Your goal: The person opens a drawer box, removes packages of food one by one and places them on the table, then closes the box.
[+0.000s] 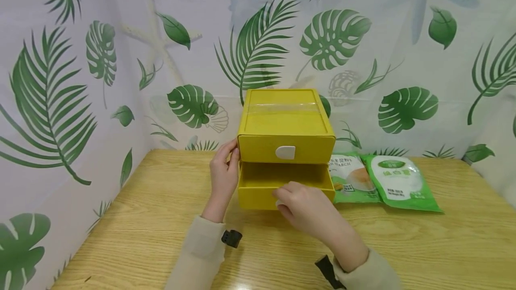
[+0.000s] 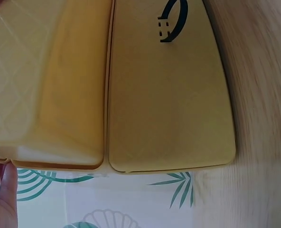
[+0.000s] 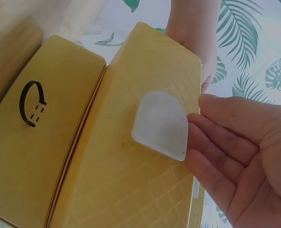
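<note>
A yellow drawer box (image 1: 284,122) stands against the patterned backdrop. Its middle drawer (image 1: 255,198) is pulled partway out, and the part of its inside in view is bare yellow. My right hand (image 1: 306,207) pinches the white pull tab (image 3: 159,123) on that drawer's front. Against the left side of the box, my left hand (image 1: 224,169) rests with its fingers near the top drawer's edge. The top drawer (image 1: 258,149) is closed and has its own white tab. Below, a closed bottom front (image 2: 171,109) carries a black curved mark, visible in the wrist views.
Two green and white bags lie to the right of the box: a starch bag (image 1: 354,178) partly behind it and another bag (image 1: 403,182) overlapping that one. The wooden table (image 1: 463,245) meets the leaf-printed backdrop (image 1: 266,26) behind and at the sides.
</note>
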Demonstrator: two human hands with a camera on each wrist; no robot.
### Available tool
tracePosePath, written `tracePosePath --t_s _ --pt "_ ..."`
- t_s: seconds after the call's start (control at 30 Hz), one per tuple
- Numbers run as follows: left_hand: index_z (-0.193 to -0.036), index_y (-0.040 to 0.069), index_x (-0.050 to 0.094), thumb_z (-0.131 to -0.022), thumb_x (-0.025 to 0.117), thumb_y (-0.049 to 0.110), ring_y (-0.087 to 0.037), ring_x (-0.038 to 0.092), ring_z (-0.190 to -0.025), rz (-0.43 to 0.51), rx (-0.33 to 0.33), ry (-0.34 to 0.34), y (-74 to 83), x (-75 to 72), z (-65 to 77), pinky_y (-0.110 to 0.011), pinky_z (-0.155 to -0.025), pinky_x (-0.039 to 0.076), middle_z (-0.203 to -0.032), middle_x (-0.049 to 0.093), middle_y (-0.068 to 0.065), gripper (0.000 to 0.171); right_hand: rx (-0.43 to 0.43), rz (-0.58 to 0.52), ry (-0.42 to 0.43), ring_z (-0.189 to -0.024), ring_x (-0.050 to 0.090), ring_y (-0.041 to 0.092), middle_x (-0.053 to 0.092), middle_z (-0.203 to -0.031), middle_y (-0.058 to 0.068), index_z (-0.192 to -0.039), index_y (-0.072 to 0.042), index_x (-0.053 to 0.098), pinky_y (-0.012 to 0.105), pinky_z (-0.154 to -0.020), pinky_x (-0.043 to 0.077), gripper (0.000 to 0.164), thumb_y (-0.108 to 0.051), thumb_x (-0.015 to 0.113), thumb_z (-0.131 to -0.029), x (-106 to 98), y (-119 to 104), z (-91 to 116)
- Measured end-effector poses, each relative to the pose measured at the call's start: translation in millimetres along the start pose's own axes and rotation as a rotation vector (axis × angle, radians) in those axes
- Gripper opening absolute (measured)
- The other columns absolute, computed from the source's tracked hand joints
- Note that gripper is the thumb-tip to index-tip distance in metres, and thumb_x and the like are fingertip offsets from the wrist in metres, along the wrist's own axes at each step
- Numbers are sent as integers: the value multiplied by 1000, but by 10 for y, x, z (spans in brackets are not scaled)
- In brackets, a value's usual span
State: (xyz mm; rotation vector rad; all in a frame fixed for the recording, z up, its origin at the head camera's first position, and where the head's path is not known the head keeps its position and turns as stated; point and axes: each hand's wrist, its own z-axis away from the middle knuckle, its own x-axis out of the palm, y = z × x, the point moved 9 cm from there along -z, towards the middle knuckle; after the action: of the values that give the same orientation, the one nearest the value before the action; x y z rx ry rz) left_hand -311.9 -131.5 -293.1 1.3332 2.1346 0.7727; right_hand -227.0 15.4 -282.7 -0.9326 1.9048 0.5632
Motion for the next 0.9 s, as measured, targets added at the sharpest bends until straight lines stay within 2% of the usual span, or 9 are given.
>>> tracePosePath --t_s 0.17,0.23,0.3,0.47,0.53,0.9 --pt "-108 -9 58 -88 49 -2 -28 55 -98 23 -25 3 -28 6 2 -36 -70 52 -108 57 -20 23 37 -4 -15 -64 51 12 55 -71 -3 -79 -8 60 23 -52 46 13 -7 70 -72 25 52 -52" --pt "-108 -9 58 -88 49 -2 -28 55 -97 19 -19 7 -23 3 2 -34 -70 53 -108 57 -20 23 52 -2 -17 -64 51 12 55 -71 -3 -78 -8 60 24 -53 46 12 -6 70 -72 29 69 -68" --pt "-107 -10 58 -88 49 -4 -29 55 -97 15 -28 6 64 -9 1 -34 -70 52 -107 57 -21 22 69 -2 -23 -65 52 12 56 -72 -3 -78 -9 60 24 -54 46 12 -7 70 -72 41 90 -80" --pt "-108 -10 58 -88 49 -5 -30 55 -97 19 -31 8 51 -1 4 -36 -70 52 -107 57 -21 23 92 -11 -36 -67 52 13 56 -74 -2 -81 -7 62 25 -54 47 13 -7 71 -72 75 134 -87" --pt "-109 -8 58 -88 49 -3 -28 55 -97 23 -26 11 -40 17 6 -34 -69 53 -108 57 -19 23 97 -13 -37 -67 51 13 55 -75 -2 -83 -7 62 24 -54 47 15 -8 71 -72 89 151 -86" --pt "-108 -8 59 -88 49 -3 -26 56 -95 6 -18 25 -2 4 17 -32 -68 53 -107 58 -18 23 127 5 -32 -80 53 15 57 -87 1 -92 -7 64 26 -60 50 24 -9 73 -70 143 220 -88"
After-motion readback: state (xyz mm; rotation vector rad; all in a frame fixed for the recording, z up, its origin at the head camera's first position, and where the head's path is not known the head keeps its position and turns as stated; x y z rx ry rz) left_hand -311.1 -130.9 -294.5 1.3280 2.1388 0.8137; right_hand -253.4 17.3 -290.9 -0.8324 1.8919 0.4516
